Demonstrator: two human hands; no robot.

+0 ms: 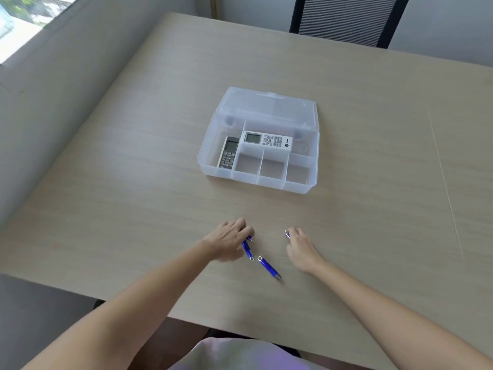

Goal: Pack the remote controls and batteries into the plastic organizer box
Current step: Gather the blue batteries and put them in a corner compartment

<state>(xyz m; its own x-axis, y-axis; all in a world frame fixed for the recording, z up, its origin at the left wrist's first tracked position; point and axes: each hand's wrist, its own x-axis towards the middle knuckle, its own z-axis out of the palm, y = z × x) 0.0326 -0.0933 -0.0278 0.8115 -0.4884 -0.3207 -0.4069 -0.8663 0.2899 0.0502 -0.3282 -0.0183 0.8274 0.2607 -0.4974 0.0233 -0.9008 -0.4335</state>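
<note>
Both remotes lie inside the open organizer box (258,170) at frame centre — the dark remote (228,153) left, the white remote (266,140) behind. Below it, the left hand (229,240) pinches a blue battery (247,249), the right hand (301,247) closes on another battery (287,234) — a third battery (269,267) lies free between them. A chair (344,20) stands at upper right.

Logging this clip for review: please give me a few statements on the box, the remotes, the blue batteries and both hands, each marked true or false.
1. The clear plastic organizer box has its lid open. True.
2. The white remote control lies on the table outside the box. False: it is inside the box.
3. The dark grey remote control sits in the box's left compartment. True.
4. The three small front compartments hold batteries. False: they look empty.
5. One blue cylindrical battery lies untouched on the table between the hands. True.
6. The right hand is empty. False: a blue battery end shows at its fingertips.
</note>
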